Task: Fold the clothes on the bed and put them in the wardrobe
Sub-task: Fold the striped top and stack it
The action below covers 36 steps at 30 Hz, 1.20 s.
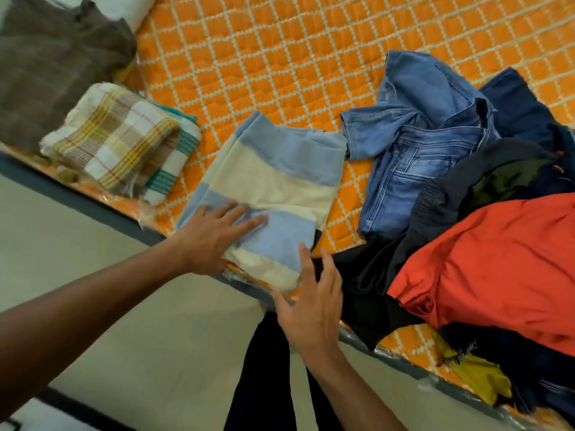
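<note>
The bed, spread with an orange quilted cover crossed by a white lattice [280, 57], fills most of what I can see. On its right lies an unfolded heap: a loose red-orange garment [497, 269] on dark clothes, with crumpled blue denim jeans [420, 157] beyond it. Left of the jeans is the folded blue-and-cream striped garment [280, 181], its long axis running from the bed's near edge away from the person, leaning slightly right. Further left sits a stack of folded checked cloths [118, 144]. The left hand [214, 241] lies flat on the garment's near left part, fingers straight and spread. The right hand [311, 306] is at the near right corner, fingers straight and holding nothing, perhaps just touching the edge. Both hands are at the near end, so I'd guess the far end gets brought toward them.
</note>
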Motion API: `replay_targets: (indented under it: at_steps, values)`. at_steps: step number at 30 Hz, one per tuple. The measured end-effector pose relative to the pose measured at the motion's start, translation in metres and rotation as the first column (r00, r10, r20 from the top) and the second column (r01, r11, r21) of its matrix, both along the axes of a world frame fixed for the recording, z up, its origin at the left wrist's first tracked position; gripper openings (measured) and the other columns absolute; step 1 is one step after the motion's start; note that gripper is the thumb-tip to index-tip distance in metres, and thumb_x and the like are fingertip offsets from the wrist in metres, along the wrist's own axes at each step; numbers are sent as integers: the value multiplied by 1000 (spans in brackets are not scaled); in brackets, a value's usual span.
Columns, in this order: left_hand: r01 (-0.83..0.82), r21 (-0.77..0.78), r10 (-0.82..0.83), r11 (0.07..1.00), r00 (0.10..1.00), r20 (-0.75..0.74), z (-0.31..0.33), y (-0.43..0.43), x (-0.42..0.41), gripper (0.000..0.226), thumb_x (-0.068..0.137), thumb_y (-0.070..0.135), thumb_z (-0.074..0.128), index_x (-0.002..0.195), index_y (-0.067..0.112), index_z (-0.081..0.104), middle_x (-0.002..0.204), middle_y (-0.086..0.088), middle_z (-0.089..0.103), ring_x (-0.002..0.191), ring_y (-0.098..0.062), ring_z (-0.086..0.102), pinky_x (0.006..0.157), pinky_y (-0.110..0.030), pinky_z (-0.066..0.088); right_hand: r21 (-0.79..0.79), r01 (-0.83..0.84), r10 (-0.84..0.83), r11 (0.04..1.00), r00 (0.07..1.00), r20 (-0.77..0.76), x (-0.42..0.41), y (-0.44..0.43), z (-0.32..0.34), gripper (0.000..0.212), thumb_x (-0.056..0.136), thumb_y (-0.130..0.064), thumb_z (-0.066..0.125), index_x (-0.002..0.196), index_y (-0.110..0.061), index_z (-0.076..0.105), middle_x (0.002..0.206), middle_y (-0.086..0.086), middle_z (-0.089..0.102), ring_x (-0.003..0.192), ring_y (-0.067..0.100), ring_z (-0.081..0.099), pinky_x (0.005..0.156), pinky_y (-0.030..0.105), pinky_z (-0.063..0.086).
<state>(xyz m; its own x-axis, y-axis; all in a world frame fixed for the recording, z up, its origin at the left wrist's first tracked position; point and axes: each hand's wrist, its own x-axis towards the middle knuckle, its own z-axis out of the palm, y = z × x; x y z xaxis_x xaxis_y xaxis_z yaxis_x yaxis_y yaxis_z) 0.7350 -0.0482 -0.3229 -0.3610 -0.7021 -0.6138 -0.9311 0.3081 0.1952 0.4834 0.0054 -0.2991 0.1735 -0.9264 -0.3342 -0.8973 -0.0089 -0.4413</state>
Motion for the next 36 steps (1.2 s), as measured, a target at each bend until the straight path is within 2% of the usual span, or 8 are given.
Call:
replay_targets:
  at_steps: [3,7,12,17,21,25,31,36]
  values:
    - [-39,-27,36,999,993,-110,-6,19,-6,121,70,83,55,152,45,-26,165,1,-27,153,-34,-17,117,-68,4,-172,-242,245,955,969,-4,5,7,0,101,75,-41,81,160,-27,26,169,11,13,156,32,10,119,56,29]
    - [-34,-45,30,998,995,-91,-23,23,-16,127,61,100,38,154,40,-25,164,-1,-28,152,-38,-20,112,-78,4,-82,-471,461,878,880,-115,29,-16,-21,109,75,-48,78,162,-20,18,170,14,6,157,34,-2,123,61,14]
    - [-16,-250,-3,968,997,-76,-39,38,-10,120,70,64,78,162,30,9,169,-10,7,154,-38,12,109,-77,19,73,-394,399,916,883,-248,20,0,-50,132,66,-37,89,163,-29,-1,168,19,7,155,35,14,117,57,30]
    - [-9,-329,-15,944,997,-70,-33,58,8,109,62,1,77,157,26,30,161,-13,32,143,-45,35,106,-70,32,-15,-368,356,930,908,-221,18,2,-47,127,66,-41,88,163,-33,6,168,16,12,155,33,15,119,58,27]
    - [-36,-205,10,978,992,-127,-9,25,19,83,60,11,87,138,22,60,134,-9,65,116,-35,65,84,-46,54,-152,-372,351,916,924,-151,12,15,-38,115,69,-21,82,162,-33,16,170,13,9,157,31,6,121,60,20]
    - [-102,59,106,993,991,-81,42,-41,5,56,78,9,61,123,39,70,121,4,72,107,-21,66,81,-25,46,-252,-375,349,892,926,-145,23,17,-23,109,72,-4,72,161,-36,19,169,14,12,156,36,7,120,64,18]
    - [-185,425,205,886,979,-2,67,-116,5,45,85,1,45,116,17,73,116,-1,70,109,-26,62,96,-41,51,27,-313,314,949,939,-138,31,-72,7,93,80,-19,67,158,-40,21,133,5,57,107,35,62,79,43,49]
    - [-447,279,489,850,866,-102,76,-175,15,50,55,22,52,100,9,71,101,-11,67,98,-32,60,84,-43,51,405,-379,397,832,917,42,13,-222,52,71,64,-30,79,131,-34,54,118,1,67,102,27,66,78,35,54]
